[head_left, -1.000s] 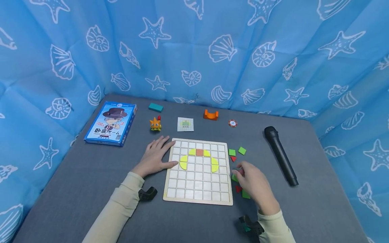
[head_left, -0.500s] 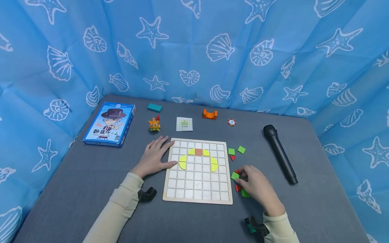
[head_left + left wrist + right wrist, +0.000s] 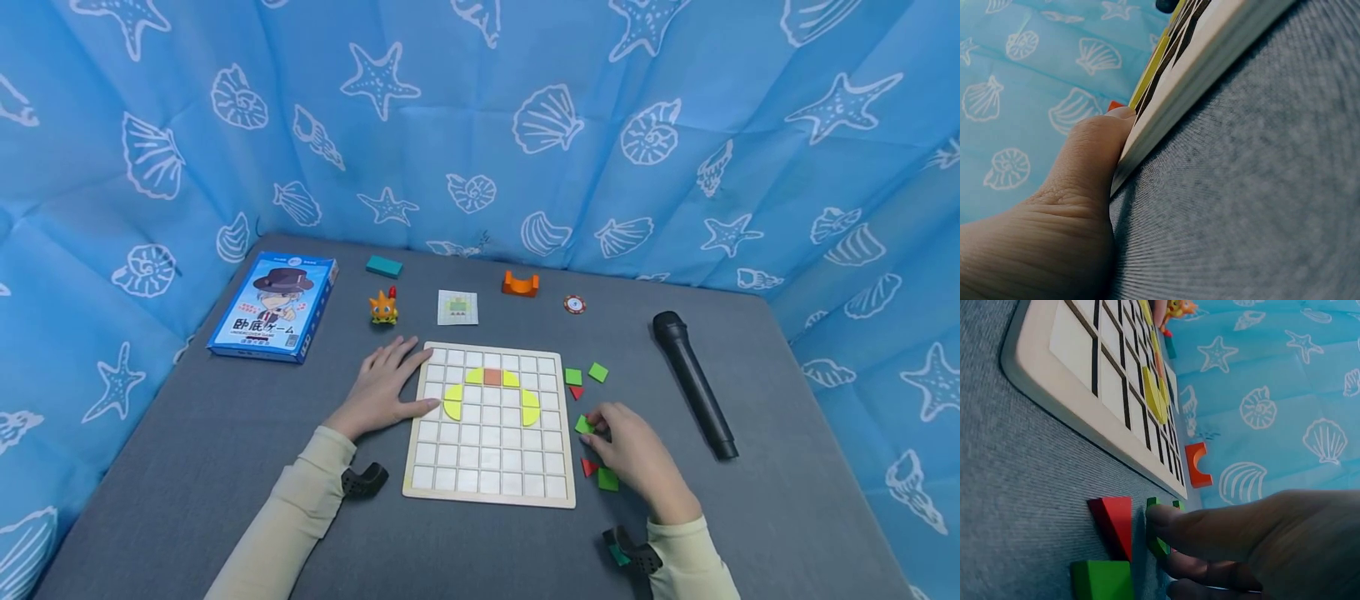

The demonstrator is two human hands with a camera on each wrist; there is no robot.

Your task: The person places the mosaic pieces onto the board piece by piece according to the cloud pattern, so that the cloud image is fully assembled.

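Observation:
A wooden grid board (image 3: pixel 487 502) with white squares lies before me. On it sit several yellow curved tiles (image 3: pixel 530 407) and a reddish-brown square tile (image 3: pixel 492 377). My left hand (image 3: pixel 381 387) rests with fingers spread at the board's left edge; its thumb touches that edge in the left wrist view. Beyond the board's right edge, my right hand (image 3: pixel 633 450) pinches a green square tile (image 3: pixel 582 424) between thumb and fingers. In the right wrist view the thumb covers part of that green tile. A red triangle tile (image 3: pixel 1116 525) and another green tile (image 3: pixel 1102 580) lie nearer me.
Further green tiles (image 3: pixel 597 372) and a red triangle (image 3: pixel 576 392) lie up the board's right side. A black microphone (image 3: pixel 695 385) is farther right. Behind the board stand a pattern card (image 3: pixel 457 307), an orange arch block (image 3: pixel 521 284), a poker chip (image 3: pixel 574 304), a toy figure (image 3: pixel 383 308), a teal block (image 3: pixel 384 267) and a blue game box (image 3: pixel 273 306).
My right fingers have shifted onto the green tile, which has moved slightly away from me; the red piece beside it is now mostly hidden. My left hand stays put.

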